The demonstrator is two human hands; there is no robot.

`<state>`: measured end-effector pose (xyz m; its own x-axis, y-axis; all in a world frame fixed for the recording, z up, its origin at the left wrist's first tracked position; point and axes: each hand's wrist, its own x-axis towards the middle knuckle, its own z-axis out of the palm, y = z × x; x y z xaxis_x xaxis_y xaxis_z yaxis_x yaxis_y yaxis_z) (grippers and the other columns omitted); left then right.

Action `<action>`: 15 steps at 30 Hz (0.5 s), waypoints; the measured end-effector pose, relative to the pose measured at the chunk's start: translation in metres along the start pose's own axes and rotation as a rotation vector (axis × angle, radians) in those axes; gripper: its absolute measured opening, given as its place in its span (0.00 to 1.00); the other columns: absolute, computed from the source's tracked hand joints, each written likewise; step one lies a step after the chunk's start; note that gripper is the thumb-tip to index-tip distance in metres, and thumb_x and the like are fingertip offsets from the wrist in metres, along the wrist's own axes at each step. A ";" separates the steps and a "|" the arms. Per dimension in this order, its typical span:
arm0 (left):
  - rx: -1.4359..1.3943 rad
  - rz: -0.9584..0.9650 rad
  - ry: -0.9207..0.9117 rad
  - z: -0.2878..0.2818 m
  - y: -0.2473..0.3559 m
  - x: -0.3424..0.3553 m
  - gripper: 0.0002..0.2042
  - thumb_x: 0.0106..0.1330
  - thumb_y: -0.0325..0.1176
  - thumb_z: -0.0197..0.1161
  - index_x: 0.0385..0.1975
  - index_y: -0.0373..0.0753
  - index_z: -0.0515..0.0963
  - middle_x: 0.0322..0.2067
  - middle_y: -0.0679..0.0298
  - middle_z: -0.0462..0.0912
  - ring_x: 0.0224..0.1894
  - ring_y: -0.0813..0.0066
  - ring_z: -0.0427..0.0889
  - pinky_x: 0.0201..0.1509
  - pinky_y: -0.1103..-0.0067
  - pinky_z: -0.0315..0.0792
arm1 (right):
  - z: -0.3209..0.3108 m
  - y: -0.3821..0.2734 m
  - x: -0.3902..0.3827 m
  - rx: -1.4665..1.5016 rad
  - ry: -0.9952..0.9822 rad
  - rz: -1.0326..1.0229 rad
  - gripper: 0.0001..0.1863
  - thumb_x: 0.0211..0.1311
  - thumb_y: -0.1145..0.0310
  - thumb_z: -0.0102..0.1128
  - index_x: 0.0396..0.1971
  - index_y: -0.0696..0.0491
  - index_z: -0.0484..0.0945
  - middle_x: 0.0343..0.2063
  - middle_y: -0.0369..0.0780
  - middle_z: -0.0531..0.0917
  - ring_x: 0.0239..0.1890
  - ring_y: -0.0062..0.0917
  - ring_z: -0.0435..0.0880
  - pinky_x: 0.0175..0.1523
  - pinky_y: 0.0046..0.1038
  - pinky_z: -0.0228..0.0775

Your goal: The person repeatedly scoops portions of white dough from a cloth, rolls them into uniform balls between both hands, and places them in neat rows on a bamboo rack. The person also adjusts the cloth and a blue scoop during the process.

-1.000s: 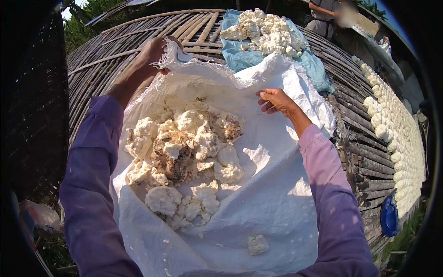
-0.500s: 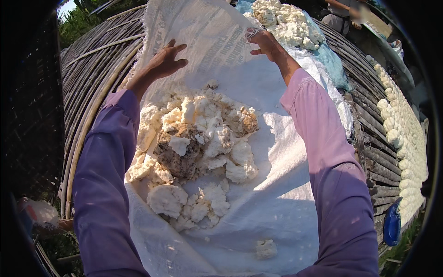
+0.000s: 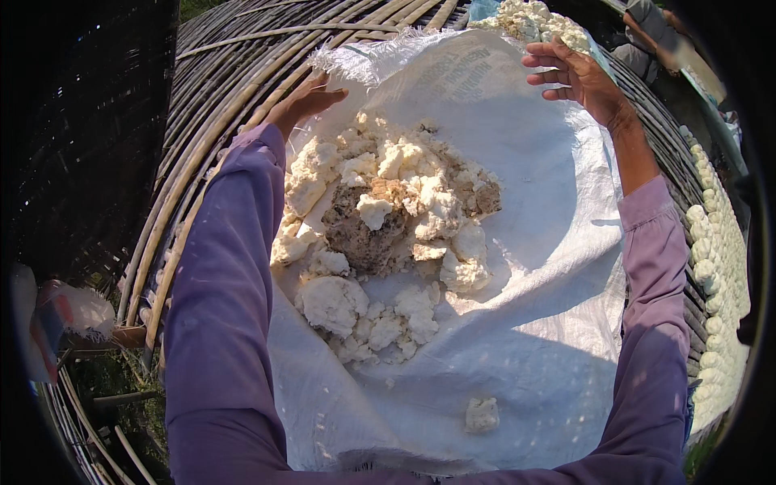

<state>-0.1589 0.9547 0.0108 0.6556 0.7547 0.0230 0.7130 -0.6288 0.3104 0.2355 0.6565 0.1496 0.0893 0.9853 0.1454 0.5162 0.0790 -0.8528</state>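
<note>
A white woven sack [image 3: 517, 356] lies spread out under a heap of crumbly white lumps [image 3: 440, 190]. Among them sits a grey-brown lump [image 3: 364, 230], and one small white piece [image 3: 482, 415] lies apart nearer me. My left hand [image 3: 309, 101] is at the sack's far left edge, thumb and fingers apart; whether it touches the cloth I cannot tell. Beyond the sack's far right part, my right hand [image 3: 580, 81] is raised with fingers spread and nothing in it. Frayed threads line the sack's far edge [image 3: 364, 61].
Bamboo slats [image 3: 242, 77] form the platform beneath. More white lumps [image 3: 541, 23] are piled at the far right. Rows of pale rounded pieces [image 3: 715, 299] run along the right side. A dark woven panel [image 3: 89, 162] stands at left. Part of another person [image 3: 647, 32] shows at the top right.
The sack's far edge has dropped nearer to me, uncovering slats behind it. My right hand has let go of the frayed edge and moved right, fingers spreading. The view has shifted too.
</note>
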 end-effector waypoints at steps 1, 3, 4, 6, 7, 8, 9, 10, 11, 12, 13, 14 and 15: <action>0.011 -0.001 0.007 0.000 0.007 0.000 0.46 0.69 0.60 0.58 0.78 0.43 0.46 0.76 0.45 0.50 0.75 0.52 0.59 0.74 0.60 0.61 | 0.044 0.000 -0.011 0.067 -0.186 0.027 0.44 0.65 0.25 0.46 0.60 0.51 0.78 0.56 0.44 0.83 0.57 0.34 0.83 0.61 0.38 0.75; -0.027 0.017 -0.011 -0.007 0.018 0.003 0.46 0.68 0.61 0.58 0.78 0.43 0.44 0.76 0.44 0.48 0.73 0.50 0.62 0.71 0.60 0.64 | 0.133 0.001 -0.016 -0.177 -0.279 0.040 0.49 0.61 0.21 0.45 0.67 0.49 0.73 0.63 0.46 0.77 0.65 0.39 0.76 0.70 0.42 0.65; -0.067 0.027 -0.020 -0.013 0.021 0.005 0.47 0.68 0.62 0.57 0.78 0.44 0.43 0.76 0.44 0.48 0.71 0.49 0.63 0.70 0.59 0.65 | 0.168 -0.001 -0.013 -0.236 -0.351 -0.093 0.48 0.63 0.23 0.45 0.69 0.47 0.71 0.66 0.46 0.74 0.68 0.41 0.73 0.73 0.42 0.61; -0.202 0.046 -0.032 -0.026 0.024 0.010 0.48 0.68 0.64 0.57 0.78 0.45 0.41 0.76 0.43 0.46 0.69 0.47 0.66 0.67 0.59 0.68 | 0.224 -0.008 0.000 -0.354 -0.270 -0.092 0.58 0.50 0.14 0.46 0.70 0.45 0.70 0.65 0.48 0.75 0.66 0.43 0.74 0.72 0.44 0.62; -0.300 0.040 -0.034 -0.033 0.024 0.014 0.48 0.68 0.64 0.56 0.78 0.45 0.40 0.76 0.43 0.45 0.68 0.45 0.67 0.66 0.58 0.69 | 0.240 -0.010 0.004 -0.274 -0.357 -0.035 0.57 0.47 0.14 0.49 0.69 0.43 0.71 0.65 0.48 0.76 0.67 0.43 0.74 0.72 0.43 0.62; -0.415 0.027 -0.028 -0.039 0.025 0.021 0.49 0.67 0.65 0.56 0.78 0.46 0.39 0.76 0.42 0.45 0.67 0.44 0.68 0.65 0.58 0.71 | 0.254 -0.012 0.007 -0.227 -0.442 0.068 0.57 0.45 0.14 0.52 0.69 0.41 0.72 0.65 0.48 0.76 0.67 0.44 0.74 0.71 0.42 0.63; -0.553 0.012 -0.026 -0.048 0.026 0.029 0.49 0.67 0.66 0.56 0.78 0.46 0.38 0.76 0.42 0.44 0.66 0.43 0.70 0.63 0.58 0.72 | 0.262 -0.014 0.010 -0.414 -0.454 0.001 0.55 0.41 0.15 0.57 0.66 0.39 0.76 0.62 0.49 0.78 0.65 0.43 0.76 0.71 0.40 0.62; -0.692 -0.007 -0.029 -0.055 0.028 0.038 0.50 0.67 0.66 0.55 0.78 0.47 0.37 0.76 0.41 0.43 0.65 0.42 0.71 0.62 0.58 0.74 | 0.266 -0.016 0.006 -0.401 -0.490 0.015 0.55 0.41 0.15 0.57 0.64 0.40 0.78 0.62 0.50 0.78 0.65 0.43 0.75 0.71 0.41 0.62; -0.823 -0.023 -0.028 -0.061 0.031 0.047 0.50 0.67 0.67 0.55 0.78 0.47 0.36 0.76 0.41 0.42 0.64 0.41 0.73 0.61 0.57 0.75 | 0.266 -0.017 0.002 -0.392 -0.548 0.030 0.54 0.40 0.15 0.57 0.62 0.41 0.80 0.62 0.51 0.77 0.65 0.43 0.75 0.71 0.41 0.62; -0.956 -0.037 -0.021 -0.065 0.034 0.056 0.51 0.67 0.68 0.55 0.78 0.48 0.35 0.76 0.41 0.42 0.63 0.40 0.74 0.60 0.57 0.77 | 0.264 -0.018 -0.009 -0.426 -0.471 0.011 0.54 0.40 0.15 0.58 0.60 0.43 0.81 0.63 0.51 0.76 0.65 0.44 0.75 0.71 0.43 0.62; -0.997 -0.032 0.018 -0.070 0.040 0.066 0.51 0.67 0.69 0.54 0.78 0.48 0.34 0.76 0.40 0.41 0.61 0.39 0.75 0.58 0.57 0.78 | 0.266 -0.018 -0.026 -0.481 -0.419 0.007 0.54 0.40 0.16 0.58 0.58 0.44 0.83 0.65 0.51 0.74 0.65 0.45 0.74 0.70 0.44 0.63; -1.204 -0.032 0.073 -0.071 0.045 0.075 0.52 0.67 0.69 0.54 0.78 0.49 0.33 0.76 0.40 0.40 0.60 0.38 0.77 0.57 0.56 0.80 | 0.264 -0.018 -0.047 -0.428 -0.308 -0.009 0.49 0.43 0.21 0.63 0.55 0.47 0.84 0.67 0.50 0.72 0.66 0.48 0.72 0.70 0.46 0.62; -1.306 -0.036 0.143 -0.073 0.050 0.083 0.52 0.66 0.70 0.54 0.79 0.49 0.32 0.76 0.40 0.39 0.59 0.36 0.78 0.56 0.56 0.81 | 0.263 -0.020 -0.064 -0.490 -0.233 -0.077 0.45 0.47 0.27 0.69 0.54 0.52 0.85 0.63 0.51 0.75 0.62 0.47 0.77 0.66 0.44 0.69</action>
<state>-0.0867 0.9997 0.0977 0.5522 0.8308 0.0700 -0.0877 -0.0256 0.9958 -0.0045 0.6318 0.0251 -0.1266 0.9913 0.0361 0.8553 0.1275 -0.5022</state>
